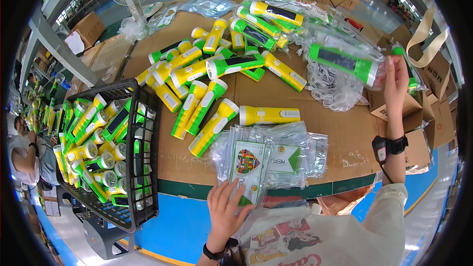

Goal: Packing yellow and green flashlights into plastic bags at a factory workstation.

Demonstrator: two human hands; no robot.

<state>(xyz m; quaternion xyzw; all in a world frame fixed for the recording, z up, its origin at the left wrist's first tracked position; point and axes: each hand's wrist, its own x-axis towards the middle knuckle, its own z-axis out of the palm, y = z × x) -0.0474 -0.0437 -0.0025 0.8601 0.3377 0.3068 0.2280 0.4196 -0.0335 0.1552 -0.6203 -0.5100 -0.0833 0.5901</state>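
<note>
At the right, my right hand (395, 81) grips the lens end of a green flashlight (341, 62) with a dark panel, inside a clear plastic bag. My left hand (224, 209) rests with its fingers spread on the near edge of a stack of clear bags (315, 155). Under its fingertips lies the top bag with a printed card (252, 160) showing a heart of flags. Just beyond the stack, a yellow flashlight (269, 115) lies sideways. A loose heap of green and yellow flashlights (235, 64) covers the table's middle.
At the left stands a black basket (129, 167) full of flashlights. Bundled white cables (335, 86) lie beneath the held flashlight. Bagged flashlights (276, 17) pile up at the far side. Open cardboard boxes (419, 113) stand at the right. Another person (23, 155) is at the far left.
</note>
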